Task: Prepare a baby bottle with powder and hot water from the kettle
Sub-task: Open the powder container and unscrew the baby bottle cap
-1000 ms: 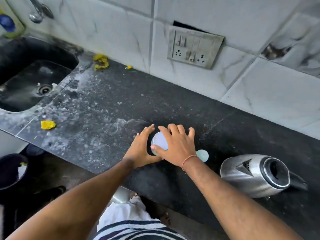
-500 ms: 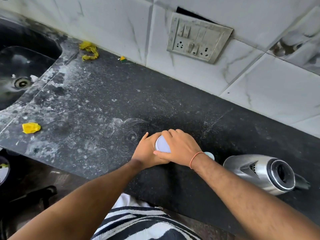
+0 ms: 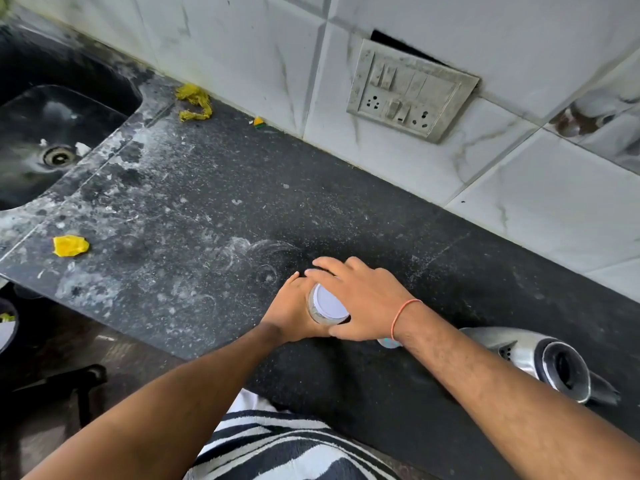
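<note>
A black sink (image 3: 52,140) is sitting at the worktop's (image 3: 207,209) left end, its basin holding only a few pale scraps by the drain. Near the front edge, the left hand (image 3: 294,311) is wrapping around a small clear jar (image 3: 320,311); its contents are too hidden to tell. The right hand (image 3: 363,299) is gripping the jar's white lid (image 3: 329,303) from above. A steel kettle (image 3: 540,358) is standing toward the right end.
</note>
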The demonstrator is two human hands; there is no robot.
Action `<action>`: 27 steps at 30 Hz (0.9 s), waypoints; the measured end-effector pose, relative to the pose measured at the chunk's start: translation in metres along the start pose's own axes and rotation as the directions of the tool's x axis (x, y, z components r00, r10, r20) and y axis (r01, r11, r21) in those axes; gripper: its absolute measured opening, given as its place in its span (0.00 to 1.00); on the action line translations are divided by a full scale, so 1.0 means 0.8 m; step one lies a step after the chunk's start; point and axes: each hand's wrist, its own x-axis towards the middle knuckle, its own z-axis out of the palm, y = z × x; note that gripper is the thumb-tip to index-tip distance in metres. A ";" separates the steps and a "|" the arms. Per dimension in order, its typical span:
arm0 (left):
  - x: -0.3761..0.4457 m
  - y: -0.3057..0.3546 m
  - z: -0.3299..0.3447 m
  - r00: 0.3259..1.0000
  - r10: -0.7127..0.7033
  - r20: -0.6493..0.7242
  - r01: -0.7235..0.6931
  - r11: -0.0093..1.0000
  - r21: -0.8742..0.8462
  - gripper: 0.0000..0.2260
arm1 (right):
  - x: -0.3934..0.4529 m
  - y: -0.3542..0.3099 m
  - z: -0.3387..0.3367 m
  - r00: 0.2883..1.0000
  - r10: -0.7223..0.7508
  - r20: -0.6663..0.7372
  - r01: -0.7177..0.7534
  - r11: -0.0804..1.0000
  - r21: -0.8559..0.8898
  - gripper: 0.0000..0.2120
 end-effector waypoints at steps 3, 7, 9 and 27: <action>-0.001 0.004 -0.003 1.000 -0.011 0.017 0.010 0.999 0.038 0.41 | 0.007 -0.004 -0.006 0.995 0.100 0.029 -0.099 0.994 -0.054 0.37; -0.001 -0.002 -0.001 0.999 -0.014 0.030 0.014 1.000 0.002 0.41 | 0.005 -0.005 -0.011 0.996 -0.057 0.069 0.059 0.998 -0.019 0.35; 0.000 -0.005 -0.001 1.000 0.004 0.019 -0.005 1.000 0.012 0.41 | 0.003 -0.005 -0.011 0.999 -0.024 0.040 0.025 1.000 -0.016 0.40; -0.003 0.010 -0.009 0.999 0.042 -0.019 -0.043 0.998 -0.043 0.32 | 0.000 -0.023 -0.005 0.999 0.040 -0.009 -0.040 0.999 0.015 0.42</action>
